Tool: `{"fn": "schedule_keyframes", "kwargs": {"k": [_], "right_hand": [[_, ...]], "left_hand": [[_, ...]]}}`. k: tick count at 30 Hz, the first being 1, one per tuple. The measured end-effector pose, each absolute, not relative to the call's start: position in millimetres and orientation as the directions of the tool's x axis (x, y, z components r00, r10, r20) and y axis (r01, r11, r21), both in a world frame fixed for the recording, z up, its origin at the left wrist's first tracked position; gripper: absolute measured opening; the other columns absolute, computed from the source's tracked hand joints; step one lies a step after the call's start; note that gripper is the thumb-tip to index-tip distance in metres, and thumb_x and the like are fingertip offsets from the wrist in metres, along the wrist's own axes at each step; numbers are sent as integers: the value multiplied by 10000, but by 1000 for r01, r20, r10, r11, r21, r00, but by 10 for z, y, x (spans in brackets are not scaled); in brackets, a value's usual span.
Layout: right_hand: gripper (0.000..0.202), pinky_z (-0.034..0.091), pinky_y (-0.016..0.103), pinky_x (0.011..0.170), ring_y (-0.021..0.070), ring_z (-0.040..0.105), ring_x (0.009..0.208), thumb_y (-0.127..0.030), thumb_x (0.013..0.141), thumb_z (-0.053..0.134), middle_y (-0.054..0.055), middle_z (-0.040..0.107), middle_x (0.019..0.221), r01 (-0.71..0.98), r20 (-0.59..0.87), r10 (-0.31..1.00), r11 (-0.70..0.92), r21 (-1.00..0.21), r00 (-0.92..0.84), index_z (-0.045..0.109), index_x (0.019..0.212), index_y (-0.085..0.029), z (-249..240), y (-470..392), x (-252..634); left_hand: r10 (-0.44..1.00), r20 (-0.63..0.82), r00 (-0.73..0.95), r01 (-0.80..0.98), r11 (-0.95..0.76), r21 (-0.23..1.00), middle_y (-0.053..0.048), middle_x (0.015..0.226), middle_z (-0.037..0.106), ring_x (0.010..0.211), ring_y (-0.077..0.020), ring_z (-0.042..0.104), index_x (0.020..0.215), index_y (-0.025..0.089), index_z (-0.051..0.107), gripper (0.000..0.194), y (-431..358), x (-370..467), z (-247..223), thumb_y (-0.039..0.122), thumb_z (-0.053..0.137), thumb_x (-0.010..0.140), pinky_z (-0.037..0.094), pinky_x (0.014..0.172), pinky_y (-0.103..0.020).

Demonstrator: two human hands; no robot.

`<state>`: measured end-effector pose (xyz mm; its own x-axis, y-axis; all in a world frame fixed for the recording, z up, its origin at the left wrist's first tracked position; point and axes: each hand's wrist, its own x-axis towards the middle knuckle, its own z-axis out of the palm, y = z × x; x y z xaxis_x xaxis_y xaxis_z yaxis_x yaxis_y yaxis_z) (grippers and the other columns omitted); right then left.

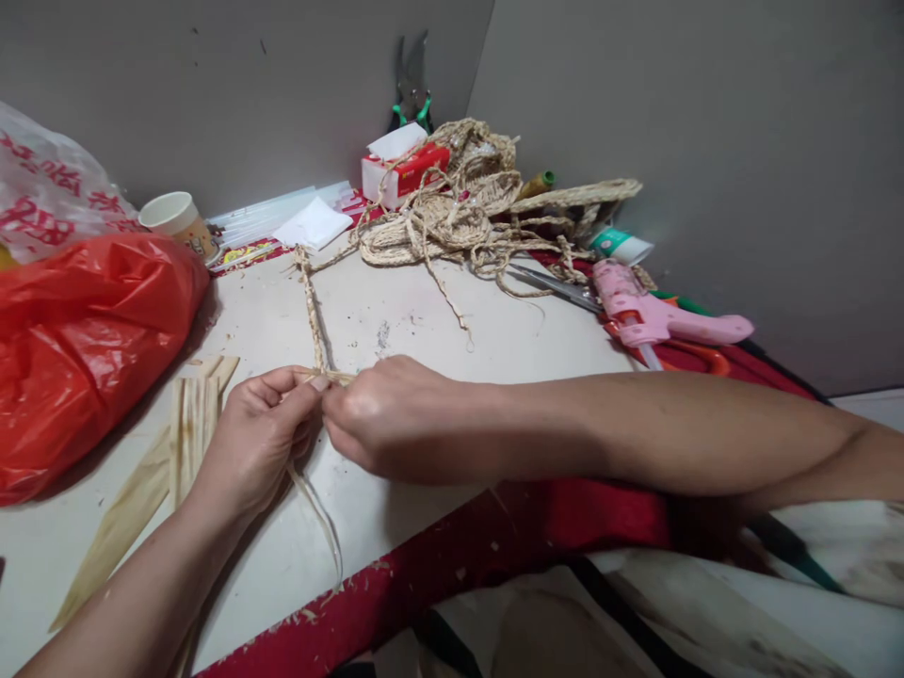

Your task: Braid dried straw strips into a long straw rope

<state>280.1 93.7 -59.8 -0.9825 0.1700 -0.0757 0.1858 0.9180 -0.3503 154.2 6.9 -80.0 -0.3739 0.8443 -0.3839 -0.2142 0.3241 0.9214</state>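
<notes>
A braided straw cord (pixel 313 315) runs across the white table toward me, and both hands meet at its near end. My left hand (pixel 272 428) pinches the strands there between thumb and index finger. Against it, my right hand (pixel 385 414) is curled closed around strands at the same spot; its fingertips are mostly hidden. A loose strand (pixel 321 518) hangs below my left hand and lies on the table. Under and beside my left forearm lie flat, pale dried husk strips (pixel 194 414).
A red plastic bag (pixel 99 348) and a paper cup (pixel 176 224) are at left. Behind lie a tissue box (pixel 406 169), piled braided cord (pixel 452 221) and pruning shears (pixel 411 89). Scissors (pixel 557 285) and a pink glue gun (pixel 650 311) lie at right.
</notes>
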Motion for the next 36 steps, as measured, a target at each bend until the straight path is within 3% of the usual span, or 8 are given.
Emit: {"fn": "schedule_keyframes", "kwargs": {"k": [5, 7, 10, 12, 16, 21, 27, 36], "right_hand": [[315, 246, 243, 503, 81, 378, 500, -323, 861, 497, 17, 542, 571, 32, -217, -83, 877, -479, -973, 607, 643, -124, -348, 1019, 2872], [392, 241, 231, 509, 71, 359, 505, -400, 863, 499, -7, 477, 522, 114, -164, 22, 808, -578, -986, 586, 602, -122, -282, 1129, 2858], [358, 256, 213, 530, 71, 390, 559, -353, 894, 450, -11, 456, 552, 219, 91, 389, 681, -699, -917, 595, 690, -96, -342, 1282, 2777], [321, 275, 199, 530, 67, 406, 567, -344, 890, 455, -9, 485, 588, 201, 103, 451, 577, -791, -886, 597, 756, -89, -460, 1331, 2707], [359, 278, 183, 466, 48, 364, 467, -361, 896, 443, -25, 471, 524, 251, -187, 211, 340, -906, -959, 582, 698, -95, -648, 1344, 2621], [339, 242, 164, 402, 26, 302, 408, -325, 865, 513, -52, 410, 466, 247, -234, 96, 158, -956, -967, 517, 600, -114, -695, 1455, 2630], [379, 134, 171, 306, 29, 171, 313, -335, 833, 537, -98, 244, 373, 266, -274, 33, -156, -951, -961, 346, 552, -168, -769, 1452, 2631], [261, 147, 171, 283, 41, 180, 278, -279, 844, 472, -92, 255, 322, 274, -307, 320, -145, -951, -896, 523, 629, -140, -767, 1301, 2608]], "left_hand": [[852, -393, -346, -239, 325, 915, 82, 407, 310, 365, -23, 219, 653, 126, 607, 177, 60, 1498, -748, 271, 685, 718, 196, 353, -149], [860, -388, -332, -260, 313, 914, 87, 420, 283, 371, -25, 211, 645, 129, 601, 176, 48, 1467, -724, 266, 694, 706, 212, 353, -147], [875, -382, -298, -280, 302, 911, 93, 439, 255, 383, -24, 180, 698, 135, 622, 150, 33, 1430, -713, 269, 685, 720, 202, 355, -141], [881, -380, -284, -282, 302, 911, 91, 450, 252, 392, -24, 170, 719, 137, 625, 145, 34, 1418, -720, 274, 667, 742, 200, 359, -139], [886, -386, -258, -259, 322, 911, 85, 461, 260, 405, -29, 182, 721, 135, 620, 148, 61, 1414, -728, 274, 655, 758, 213, 371, -144], [887, -408, -215, -160, 381, 911, 87, 446, 248, 401, -28, 159, 731, 130, 626, 198, 111, 1405, -726, 323, 640, 774, 169, 368, -152], [890, -319, -325, 120, 374, 920, 70, 477, 305, 427, -46, 208, 746, 162, 617, 222, 83, 1350, -724, 381, 653, 758, 148, 394, -180], [946, -75, -314, 672, 277, 687, 5, 571, 495, 517, -120, 415, 728, 190, 620, 238, -7, 1297, -466, 393, 527, 810, 286, 480, -219]]}}
